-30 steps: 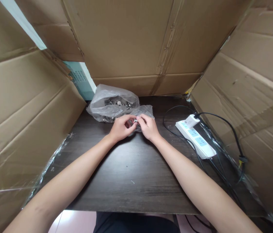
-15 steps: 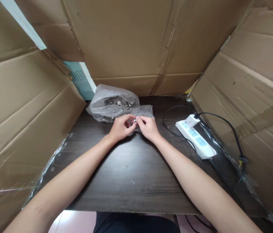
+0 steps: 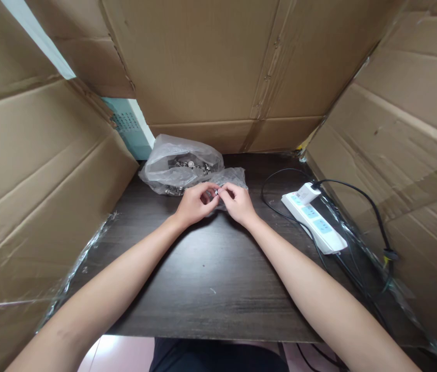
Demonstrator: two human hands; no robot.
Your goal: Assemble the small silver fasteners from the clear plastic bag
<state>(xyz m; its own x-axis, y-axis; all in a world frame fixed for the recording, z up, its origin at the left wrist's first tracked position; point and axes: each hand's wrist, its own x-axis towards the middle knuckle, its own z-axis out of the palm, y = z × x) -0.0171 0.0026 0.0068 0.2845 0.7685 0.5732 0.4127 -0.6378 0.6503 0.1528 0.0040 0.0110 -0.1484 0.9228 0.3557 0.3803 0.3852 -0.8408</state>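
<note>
Between the fingertips of both hands is a small shiny metal part (image 3: 216, 191), too small and too covered to name more closely. My left hand (image 3: 196, 204) pinches it from the left, thumb and forefinger curled into a ring. From the right, my right hand (image 3: 237, 203) grips it with thumb and forefinger, the other fingers bent. Just behind the hands a clear plastic bag (image 3: 158, 155) lies open. Inside it are several small metal parts (image 3: 191, 165). A second stretch of crumpled clear plastic (image 3: 236, 177) lies behind and partly under the hands.
A white power strip (image 3: 329, 235) with a white plug-in adapter (image 3: 307, 194) lies to the right, black cables (image 3: 369, 202) looping around it. Cardboard walls (image 3: 218, 62) enclose the dark wooden table (image 3: 202, 289) at left, back and right. A pale blue box (image 3: 127, 126) shows at back left.
Both hands stay in the same place with the small metal part between them. Only a very slight shift of the whole view shows.
</note>
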